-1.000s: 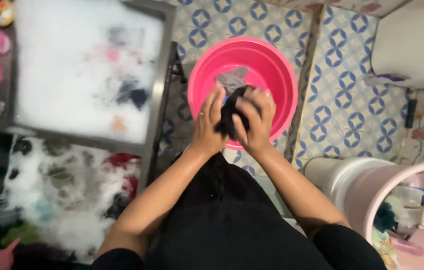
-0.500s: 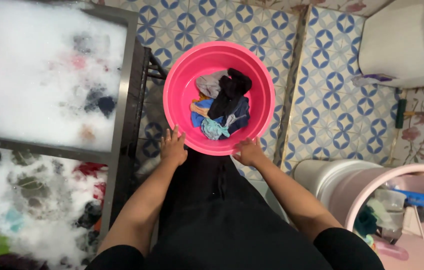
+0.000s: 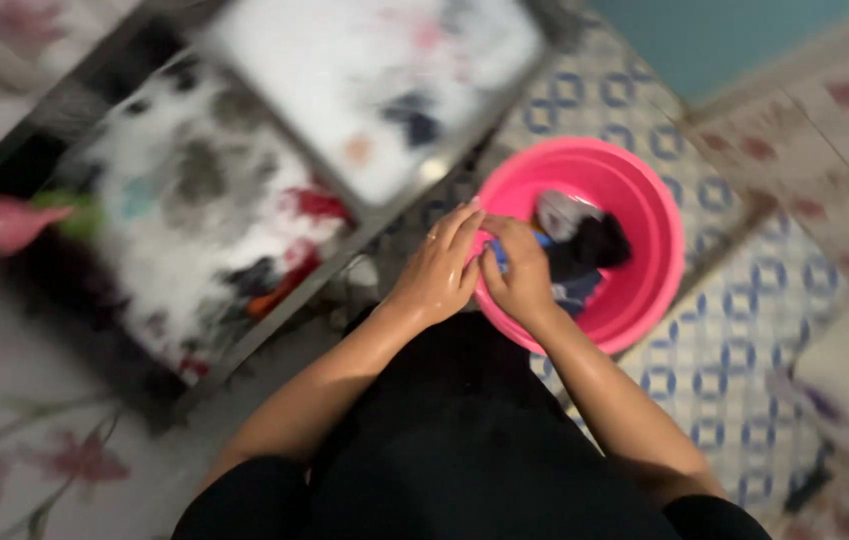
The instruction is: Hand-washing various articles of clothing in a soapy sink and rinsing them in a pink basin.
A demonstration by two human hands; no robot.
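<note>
1. Head view is pretty smeared from where I'm watching, so take this loosely. Both hands sit at the near rim of the pink basin (image 3: 635, 300), which stands on the patterned tile floor (image 3: 735, 360)

2. Left hand (image 3: 437, 272) has its fingers laid flat over the rim edge, not clamped on anything as far as I can see. Right hand (image 3: 520, 275) is curled at the rim right by a bit of blue cloth (image 3: 498, 253); I can't tell whether its grip is actually closed on it

3. The wet clothes (image 3: 585, 250) are piled inside the basin, toward its near side

4. Risk as I read it: wet hands on a slick plastic rim could slip and the basin might tip or slosh onto the tiles

5. The foamy metal tub (image 3: 245, 160) sits just beside it, so suds on the floor look like a slip hazard too
</note>
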